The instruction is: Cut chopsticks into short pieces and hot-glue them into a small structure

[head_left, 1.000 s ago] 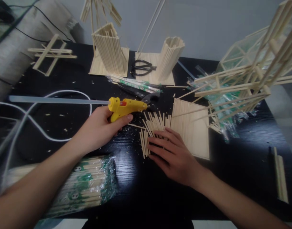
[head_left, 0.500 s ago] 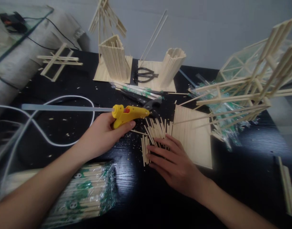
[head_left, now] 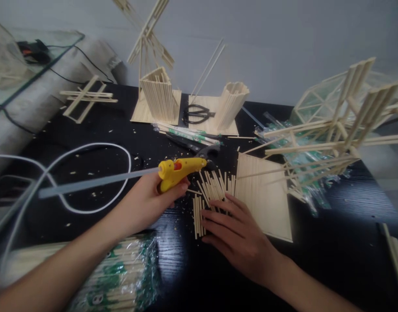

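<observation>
My left hand (head_left: 150, 201) is closed round the grip of a yellow hot glue gun (head_left: 179, 169). A long translucent glue stick (head_left: 98, 181) juts out of its back, and its nozzle points right, just above the pile of short sticks. My right hand (head_left: 241, 238) lies with fingers spread over these cut wooden sticks (head_left: 215, 186), its fingertips touching them. A separate row of short sticks (head_left: 198, 216) lies beside its fingertips. To the right is a flat square panel of joined sticks (head_left: 265, 199), partly behind my right hand.
Stick towers (head_left: 158, 97) on square bases stand at the back, with black scissors (head_left: 199, 113) between them. Black pliers (head_left: 205, 149) lie in front. A stick frame structure (head_left: 341, 125) rises at right. Wrapped chopsticks (head_left: 127, 273) lie front left, near a white cord (head_left: 130, 160).
My left hand has shifted slightly right with the glue gun, which now tilts with its glue stick sloping down to the left. The view has tipped upward; my right hand stays on the sticks.
</observation>
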{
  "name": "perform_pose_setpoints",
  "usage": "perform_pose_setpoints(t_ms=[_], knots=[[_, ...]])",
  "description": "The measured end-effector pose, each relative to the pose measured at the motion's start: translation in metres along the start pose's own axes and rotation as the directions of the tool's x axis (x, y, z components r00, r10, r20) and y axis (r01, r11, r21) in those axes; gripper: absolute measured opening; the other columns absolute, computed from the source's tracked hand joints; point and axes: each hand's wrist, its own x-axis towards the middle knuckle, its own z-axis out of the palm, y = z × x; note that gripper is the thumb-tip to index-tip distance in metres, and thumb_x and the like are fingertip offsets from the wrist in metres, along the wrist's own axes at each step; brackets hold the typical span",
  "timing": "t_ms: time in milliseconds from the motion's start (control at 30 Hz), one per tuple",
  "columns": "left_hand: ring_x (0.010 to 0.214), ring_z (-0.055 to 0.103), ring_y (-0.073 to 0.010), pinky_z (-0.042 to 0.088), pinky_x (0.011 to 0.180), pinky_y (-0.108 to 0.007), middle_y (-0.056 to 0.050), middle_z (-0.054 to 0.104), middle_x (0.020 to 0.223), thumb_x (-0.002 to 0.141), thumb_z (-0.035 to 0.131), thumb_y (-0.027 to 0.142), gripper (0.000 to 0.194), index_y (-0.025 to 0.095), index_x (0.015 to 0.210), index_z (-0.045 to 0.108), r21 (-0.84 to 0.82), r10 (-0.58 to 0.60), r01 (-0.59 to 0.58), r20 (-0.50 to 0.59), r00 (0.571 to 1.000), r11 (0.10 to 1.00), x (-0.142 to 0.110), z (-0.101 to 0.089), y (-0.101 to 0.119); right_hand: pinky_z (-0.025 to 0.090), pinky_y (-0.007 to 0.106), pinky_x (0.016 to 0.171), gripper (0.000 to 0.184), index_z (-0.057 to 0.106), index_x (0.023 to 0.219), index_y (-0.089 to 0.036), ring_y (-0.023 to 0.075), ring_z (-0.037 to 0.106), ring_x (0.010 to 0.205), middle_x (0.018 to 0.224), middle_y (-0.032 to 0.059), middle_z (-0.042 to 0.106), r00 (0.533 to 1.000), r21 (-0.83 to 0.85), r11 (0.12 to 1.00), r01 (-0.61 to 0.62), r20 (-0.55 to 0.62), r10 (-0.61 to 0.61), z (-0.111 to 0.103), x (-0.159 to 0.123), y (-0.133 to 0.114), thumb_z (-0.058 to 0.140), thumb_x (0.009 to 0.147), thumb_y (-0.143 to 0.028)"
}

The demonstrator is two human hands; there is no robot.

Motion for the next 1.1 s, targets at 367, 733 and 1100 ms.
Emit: perform_pose_setpoints(t_ms=[367, 733, 1100], knots=[[0.08, 0.068, -0.0205, 0.058, 0.07, -0.034, -0.007, 0.073, 0.103, 0.09, 0.061, 0.052, 0.039, 0.019, 0.108, 0.069, 0.018, -0.044, 0.043, 0.054, 0.998, 0.999, 0.0, 0.003, -0.007, 0.045, 0.059, 0.114, 0.035, 0.063, 0.128, -0.014, 0.0295, 0.052, 0.136, 0.134, 0.0139, 0.066, 0.996, -0.122, 0.99, -0.076, 0.025, 0.08, -0.007, -0.002, 0.003, 0.066, 0.093, -0.019], [0.085, 0.067, -0.0213, 0.057, 0.072, -0.032, -0.005, 0.073, 0.098, 0.093, 0.06, 0.048, 0.03, 0.022, 0.104, 0.068, 0.034, 0.019, -0.02, 0.038, 0.999, 0.999, 0.003, 0.003, -0.016, 0.043, 0.047, 0.119, 0.027, 0.069, 0.12, -0.016, 0.0228, 0.061, 0.128, 0.12, 0.004, 0.076, 0.999, -0.138, 0.99, -0.03, -0.038, 0.025, -0.005, 0.003, 0.003, 0.061, 0.094, -0.011], [0.078, 0.066, -0.0224, 0.056, 0.063, -0.033, -0.006, 0.071, 0.088, 0.092, 0.059, 0.051, 0.03, 0.023, 0.1, 0.066, 0.001, 0.036, -0.037, 0.045, 0.998, 0.999, 0.001, 0.006, -0.007, 0.048, 0.042, 0.116, 0.024, 0.071, 0.114, -0.018, 0.0195, 0.069, 0.117, 0.111, 0.0039, 0.079, 0.995, -0.105, 0.991, 0.078, -0.049, -0.084, -0.004, 0.003, 0.004, 0.065, 0.092, -0.013]])
